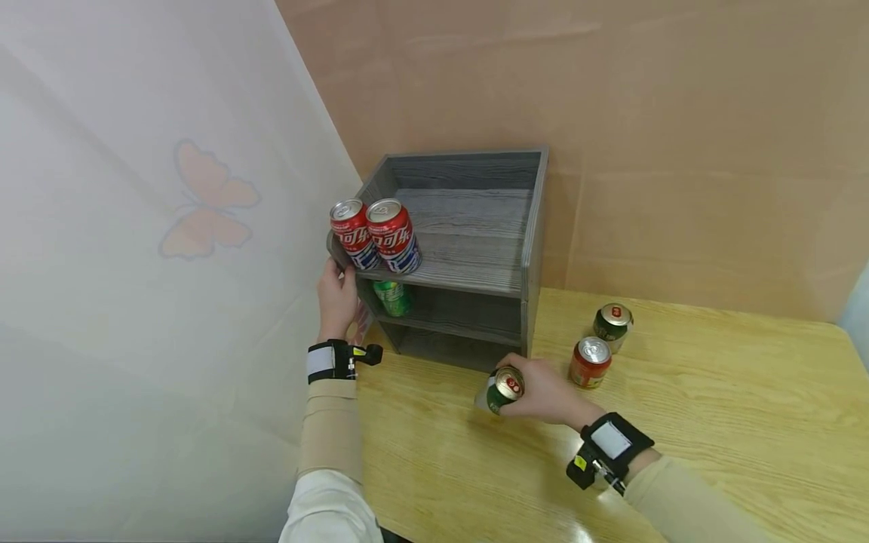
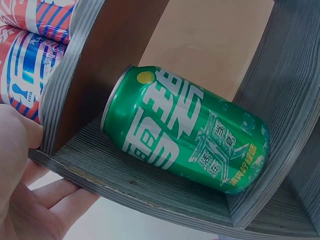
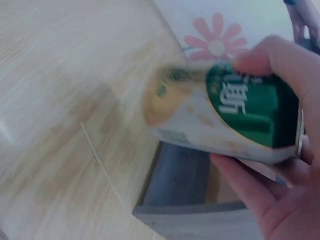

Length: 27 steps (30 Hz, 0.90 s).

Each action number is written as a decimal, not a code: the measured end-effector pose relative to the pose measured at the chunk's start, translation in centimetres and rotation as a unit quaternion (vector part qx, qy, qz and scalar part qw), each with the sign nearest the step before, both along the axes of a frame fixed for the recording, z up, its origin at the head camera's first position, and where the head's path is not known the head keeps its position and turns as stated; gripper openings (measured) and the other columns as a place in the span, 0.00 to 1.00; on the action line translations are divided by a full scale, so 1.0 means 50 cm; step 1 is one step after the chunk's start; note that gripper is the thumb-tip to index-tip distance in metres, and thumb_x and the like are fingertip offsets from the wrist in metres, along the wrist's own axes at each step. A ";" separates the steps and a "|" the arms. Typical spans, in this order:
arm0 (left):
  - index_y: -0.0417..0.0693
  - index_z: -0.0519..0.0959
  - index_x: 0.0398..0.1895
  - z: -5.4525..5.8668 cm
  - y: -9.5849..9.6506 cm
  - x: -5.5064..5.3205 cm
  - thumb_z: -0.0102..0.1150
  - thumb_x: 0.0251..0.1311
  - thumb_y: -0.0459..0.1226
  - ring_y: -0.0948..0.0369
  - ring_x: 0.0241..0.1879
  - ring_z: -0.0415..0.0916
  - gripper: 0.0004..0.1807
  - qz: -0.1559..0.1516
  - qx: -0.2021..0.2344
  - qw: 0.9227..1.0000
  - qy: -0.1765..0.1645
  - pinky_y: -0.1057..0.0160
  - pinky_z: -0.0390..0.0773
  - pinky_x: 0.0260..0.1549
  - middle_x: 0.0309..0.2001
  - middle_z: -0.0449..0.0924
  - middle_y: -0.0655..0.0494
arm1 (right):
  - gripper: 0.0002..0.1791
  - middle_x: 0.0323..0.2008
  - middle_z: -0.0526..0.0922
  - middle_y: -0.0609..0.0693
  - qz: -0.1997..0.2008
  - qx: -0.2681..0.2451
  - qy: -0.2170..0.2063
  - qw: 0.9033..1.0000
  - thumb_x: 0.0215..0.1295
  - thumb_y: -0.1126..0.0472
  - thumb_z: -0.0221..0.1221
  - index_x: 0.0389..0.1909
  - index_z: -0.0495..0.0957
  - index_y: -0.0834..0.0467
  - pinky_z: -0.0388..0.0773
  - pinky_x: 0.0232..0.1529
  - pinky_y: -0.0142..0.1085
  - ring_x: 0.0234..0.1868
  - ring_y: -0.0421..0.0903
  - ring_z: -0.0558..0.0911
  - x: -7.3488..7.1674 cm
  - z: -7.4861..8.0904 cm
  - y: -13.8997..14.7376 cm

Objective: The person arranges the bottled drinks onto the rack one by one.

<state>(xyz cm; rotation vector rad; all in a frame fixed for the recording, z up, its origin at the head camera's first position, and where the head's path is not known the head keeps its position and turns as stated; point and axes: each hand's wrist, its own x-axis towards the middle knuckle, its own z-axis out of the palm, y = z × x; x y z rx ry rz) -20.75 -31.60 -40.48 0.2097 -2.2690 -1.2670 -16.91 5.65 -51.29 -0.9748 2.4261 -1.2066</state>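
My left hand (image 1: 337, 302) grips the left side of a grey wooden shelf (image 1: 475, 226), its fingers wrapped round the board edge in the left wrist view. Just above it, two red cola cans (image 1: 396, 237) stand side by side at the left front of the top level. One level down, a green soda can (image 2: 185, 130) stands at the left side. With fingers and thumb curled round it, my right hand (image 1: 543, 392) holds a green-and-white drink can (image 3: 225, 115) before the shelf's lower right corner, over the table. Part of this can is hidden by the hand.
To the right of the shelf, a dark green can (image 1: 613, 324) with a gold lid and a red can (image 1: 591, 366) stand close together on the wood-grain table (image 1: 713, 407). A pale wall covering with a butterfly print (image 1: 210, 200) borders the left side.
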 end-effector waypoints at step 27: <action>0.42 0.69 0.69 -0.004 -0.005 -0.004 0.45 0.80 0.37 0.54 0.66 0.71 0.20 0.005 -0.007 1.000 -0.005 0.54 0.75 0.59 0.67 0.73 0.46 | 0.41 0.52 0.79 0.55 -0.073 0.005 0.156 0.985 0.45 0.68 0.77 0.62 0.70 0.58 0.82 0.40 0.45 0.43 0.50 0.84 -0.025 -0.094 -0.089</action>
